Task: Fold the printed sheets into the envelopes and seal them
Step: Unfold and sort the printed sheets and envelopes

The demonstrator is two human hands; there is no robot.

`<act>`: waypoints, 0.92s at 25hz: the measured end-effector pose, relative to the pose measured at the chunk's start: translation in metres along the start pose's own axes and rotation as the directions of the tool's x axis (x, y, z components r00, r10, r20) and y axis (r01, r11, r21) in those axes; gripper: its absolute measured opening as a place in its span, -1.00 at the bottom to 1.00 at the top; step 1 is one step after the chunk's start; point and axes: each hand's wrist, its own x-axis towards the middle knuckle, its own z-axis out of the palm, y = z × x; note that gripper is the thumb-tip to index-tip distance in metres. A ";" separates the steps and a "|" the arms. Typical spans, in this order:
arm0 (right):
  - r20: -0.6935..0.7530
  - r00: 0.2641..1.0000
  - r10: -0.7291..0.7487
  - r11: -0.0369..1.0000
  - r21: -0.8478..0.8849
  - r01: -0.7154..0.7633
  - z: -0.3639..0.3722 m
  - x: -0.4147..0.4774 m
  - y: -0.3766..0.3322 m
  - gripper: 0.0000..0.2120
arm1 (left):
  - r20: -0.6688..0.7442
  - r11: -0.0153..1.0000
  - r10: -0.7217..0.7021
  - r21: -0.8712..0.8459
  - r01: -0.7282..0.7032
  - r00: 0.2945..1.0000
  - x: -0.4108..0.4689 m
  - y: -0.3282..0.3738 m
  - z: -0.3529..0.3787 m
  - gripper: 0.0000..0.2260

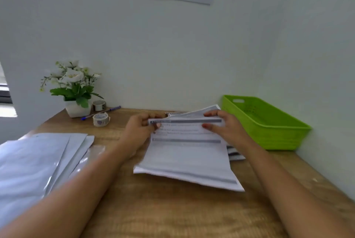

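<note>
A printed sheet (186,153) with grey header bars lies in the middle of the wooden desk (172,209), on top of more printed sheets (235,154). Its far edge is lifted. My left hand (141,129) pinches the far left corner of that sheet. My right hand (223,124) pinches the far right corner, thumb on top. A fanned pile of shiny white envelopes (38,162) lies at the left of the desk, apart from both hands. The picture is slightly blurred.
A green plastic basket (269,124) stands at the right against the wall. At the back left are a potted white flower (74,89), two tape rolls (100,119) and a blue pen (101,112). The wall closes off the back and right.
</note>
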 end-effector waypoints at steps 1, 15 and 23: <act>-0.012 1.000 -0.011 1.000 -0.016 0.010 -0.002 -0.001 -0.004 -0.75 | -0.005 0.999 0.027 0.037 -0.026 1.000 0.001 0.002 0.002 -0.86; -0.063 0.996 -0.058 0.825 -0.565 0.012 0.001 -0.043 -0.011 -0.71 | -0.066 0.832 0.155 0.547 -0.094 0.986 -0.041 0.020 0.023 -0.92; 0.103 0.920 -0.378 0.647 -0.681 0.342 0.032 -0.038 -0.035 -0.82 | 0.124 0.354 0.365 0.898 -0.261 0.923 -0.040 0.019 0.045 -0.77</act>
